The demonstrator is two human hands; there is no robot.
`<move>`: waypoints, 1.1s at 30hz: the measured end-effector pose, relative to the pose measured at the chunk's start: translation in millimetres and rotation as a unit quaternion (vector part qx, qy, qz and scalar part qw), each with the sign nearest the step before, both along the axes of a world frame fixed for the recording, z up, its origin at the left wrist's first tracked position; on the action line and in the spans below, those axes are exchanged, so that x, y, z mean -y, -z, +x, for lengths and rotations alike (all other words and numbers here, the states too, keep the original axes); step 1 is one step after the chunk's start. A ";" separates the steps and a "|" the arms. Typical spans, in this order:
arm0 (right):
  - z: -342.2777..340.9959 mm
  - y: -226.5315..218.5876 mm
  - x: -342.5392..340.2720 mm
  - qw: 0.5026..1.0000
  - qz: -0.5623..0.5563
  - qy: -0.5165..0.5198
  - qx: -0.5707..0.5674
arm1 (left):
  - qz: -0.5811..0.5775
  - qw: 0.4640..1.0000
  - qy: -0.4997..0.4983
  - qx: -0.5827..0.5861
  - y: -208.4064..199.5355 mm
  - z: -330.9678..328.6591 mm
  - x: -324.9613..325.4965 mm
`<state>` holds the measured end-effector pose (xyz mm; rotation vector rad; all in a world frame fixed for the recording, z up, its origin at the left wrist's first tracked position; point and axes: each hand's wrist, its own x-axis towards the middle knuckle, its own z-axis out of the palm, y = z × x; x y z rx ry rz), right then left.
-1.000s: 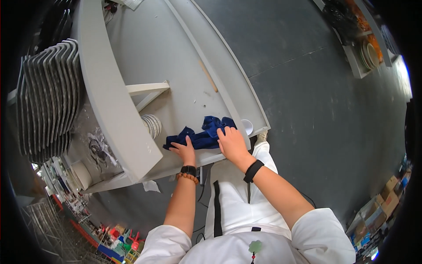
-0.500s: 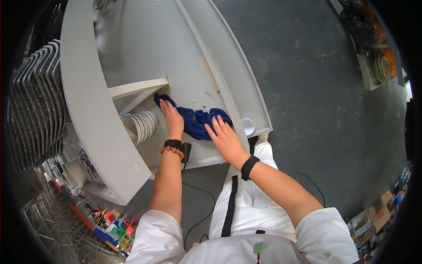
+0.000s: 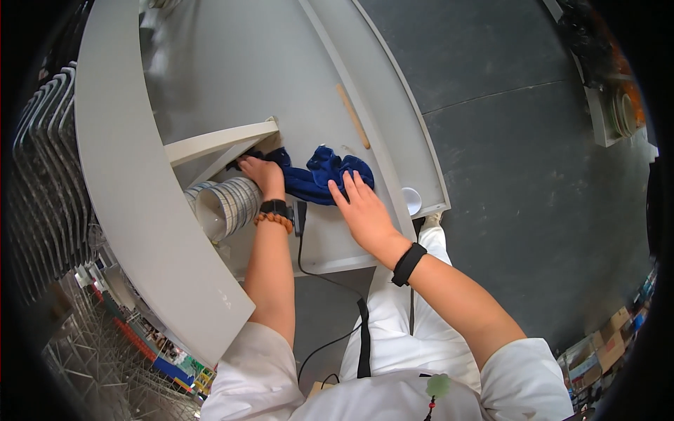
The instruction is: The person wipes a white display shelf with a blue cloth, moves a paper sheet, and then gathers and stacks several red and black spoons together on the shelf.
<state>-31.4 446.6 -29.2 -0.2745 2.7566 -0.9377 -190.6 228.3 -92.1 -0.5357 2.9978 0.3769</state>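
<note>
Hands press a blue cloth (image 3: pixel 317 181) flat on the shelf (image 3: pixel 232 77): left hand (image 3: pixel 261 175) at nine o'clock beside stacked bowls (image 3: pixel 228 203), right hand (image 3: pixel 361 210) at four, fingers spread.

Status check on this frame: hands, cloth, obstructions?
Left hand and right hand both flat on blue cloth. Cloth bunched on grey shelf. Stacked bowls beside left wrist.

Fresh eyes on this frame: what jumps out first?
A dark blue cloth bunched on the grey shelf at centre, with the left hand on its left end and the right hand flat on its right. Just left of the left wrist lies a stack of ribbed white bowls on its side.
</note>
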 end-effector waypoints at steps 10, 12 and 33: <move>-3.7 -1.9 -5.9 1.000 -0.006 -0.008 0.010 | 0.041 0.998 -0.033 0.024 9.5 14.3 14.0; -4.7 -2.6 -6.5 1.000 -0.016 -0.020 0.006 | 0.079 0.980 -0.183 0.004 -2.1 -0.7 -3.4; 11.8 -2.9 -8.8 0.999 0.037 -0.022 0.017 | 0.141 0.935 0.325 0.015 -19.6 60.2 -62.4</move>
